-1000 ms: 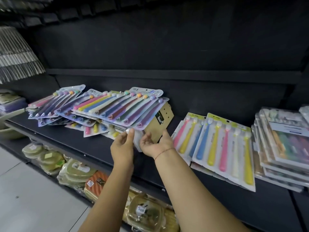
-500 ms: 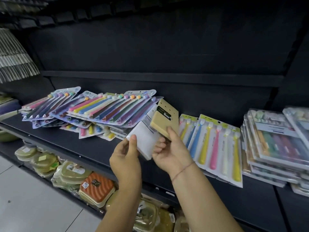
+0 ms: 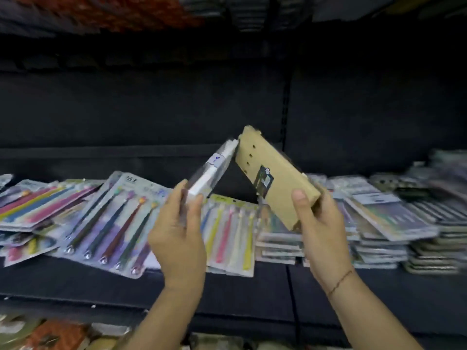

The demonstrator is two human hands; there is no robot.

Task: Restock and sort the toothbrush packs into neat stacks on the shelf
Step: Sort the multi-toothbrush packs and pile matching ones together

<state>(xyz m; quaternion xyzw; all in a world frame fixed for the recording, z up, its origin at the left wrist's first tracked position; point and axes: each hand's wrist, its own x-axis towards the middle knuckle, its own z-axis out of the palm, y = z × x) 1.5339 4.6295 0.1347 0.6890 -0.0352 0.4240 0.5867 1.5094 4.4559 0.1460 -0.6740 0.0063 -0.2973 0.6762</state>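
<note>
Left hand (image 3: 179, 233) grips white pack (image 3: 212, 170), right hand (image 3: 321, 223) grips brown pack (image 3: 273, 173); tops close at 12 o'clock. Likely separating kinds for sorting

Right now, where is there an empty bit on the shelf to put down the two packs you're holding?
The shelf is bare along its front edge: widest before the grey stacks on the right, thinner before the fanned purple packs on the left. Farther back it is crowded: purple packs, yellow-topped packs and stacks lie packed close together.
</note>
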